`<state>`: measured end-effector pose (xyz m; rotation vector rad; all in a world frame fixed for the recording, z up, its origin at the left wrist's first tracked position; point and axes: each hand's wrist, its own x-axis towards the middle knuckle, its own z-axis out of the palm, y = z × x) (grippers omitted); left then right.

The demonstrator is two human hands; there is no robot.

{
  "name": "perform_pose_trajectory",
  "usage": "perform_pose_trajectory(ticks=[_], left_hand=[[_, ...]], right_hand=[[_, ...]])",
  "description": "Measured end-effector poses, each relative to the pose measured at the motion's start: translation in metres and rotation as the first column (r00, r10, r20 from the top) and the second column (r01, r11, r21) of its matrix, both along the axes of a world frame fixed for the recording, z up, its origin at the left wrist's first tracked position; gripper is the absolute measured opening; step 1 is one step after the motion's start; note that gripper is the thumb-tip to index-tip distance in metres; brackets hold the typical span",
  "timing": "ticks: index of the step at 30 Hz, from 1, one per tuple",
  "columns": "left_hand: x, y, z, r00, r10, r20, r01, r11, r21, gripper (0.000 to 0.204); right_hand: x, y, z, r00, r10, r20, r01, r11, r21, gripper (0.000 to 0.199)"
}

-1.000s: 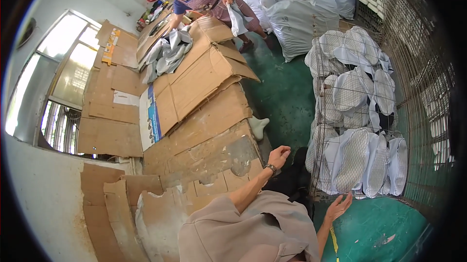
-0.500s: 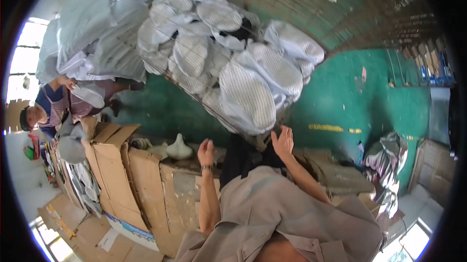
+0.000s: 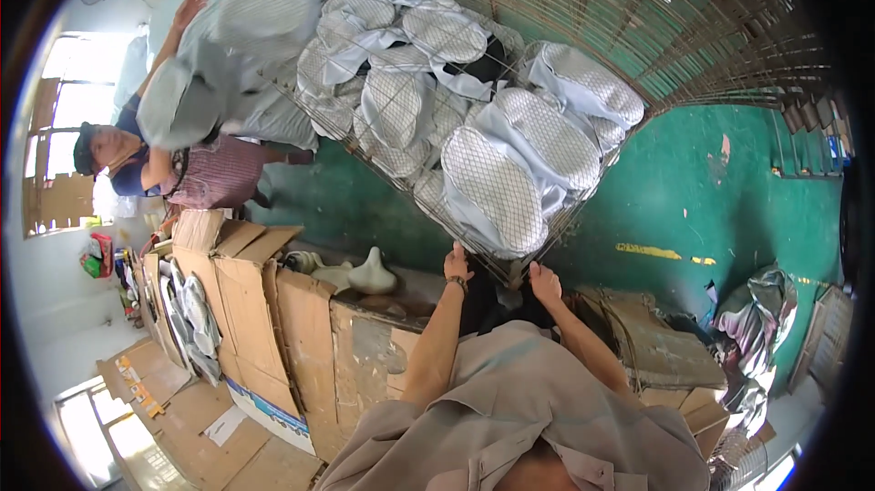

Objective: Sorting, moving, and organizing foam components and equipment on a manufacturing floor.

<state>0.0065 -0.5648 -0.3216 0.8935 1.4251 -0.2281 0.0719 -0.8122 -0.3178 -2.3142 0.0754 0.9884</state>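
A wire-mesh basket [image 3: 401,186] stands in front of me, heaped with pale fabric pieces [image 3: 495,190] that have oval, grid-patterned bottoms, like cloth shoe uppers. At its near corner, my left hand [image 3: 458,265] closes on the left rim, thumb upward. On the other side of that corner, my right hand [image 3: 545,283] is closed at the right rim, its thumb also up. The curled fingers of both hands are partly hidden. Between my hands the basket's corner points toward my body.
A co-worker [image 3: 137,154] at the left handles a blurred grey-white bundle [image 3: 182,103] beside large pale sacks [image 3: 264,117]. Cardboard boxes [image 3: 246,318] line my left side. A pale foot-shaped form [image 3: 372,274] lies behind them. Wire racking [image 3: 720,35] rises at the far right.
Both hands, open and apart from the basket before, have come to its near corner and closed on the rim. The co-worker has raised an arm, and the view has shifted.
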Motion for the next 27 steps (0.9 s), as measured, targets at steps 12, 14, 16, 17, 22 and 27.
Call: perform_pose_trajectory(ticks=[12, 14, 16, 17, 22, 27], left_hand=[[0.017, 0.075, 0.021, 0.99, -0.115, 0.082, 0.107, 0.99, 0.095, 0.055], [0.017, 0.105, 0.016, 0.981, -0.17, 0.098, 0.165, 0.985, 0.054, 0.051], [0.016, 0.125, 0.013, 0.957, -0.26, 0.128, 0.263, 0.965, -0.005, 0.04], [0.014, 0.144, 0.011, 0.948, -0.272, 0.167, 0.286, 0.956, -0.062, 0.037], [-0.023, 0.227, 0.006, 0.907, -0.385, 0.171, 0.392, 0.92, -0.003, 0.032], [-0.084, 0.3, -0.007, 0.982, -0.156, 0.11, 0.159, 0.987, -0.021, 0.028]], right_hand=[[0.007, 0.021, -0.001, 0.986, -0.119, -0.119, 0.091, 0.973, -0.212, 0.057], [0.01, 0.037, 0.024, 0.91, -0.296, -0.292, 0.226, 0.941, -0.251, 0.058], [0.01, 0.046, 0.03, 0.889, -0.348, -0.297, 0.267, 0.922, -0.281, 0.059], [0.008, 0.047, 0.032, 0.876, -0.375, -0.304, 0.288, 0.911, -0.295, 0.06], [-0.011, 0.066, 0.017, 0.899, -0.426, 0.099, 0.417, 0.766, -0.488, 0.061], [-0.027, 0.073, 0.017, 0.876, -0.445, 0.187, 0.48, 0.766, -0.427, 0.042]])
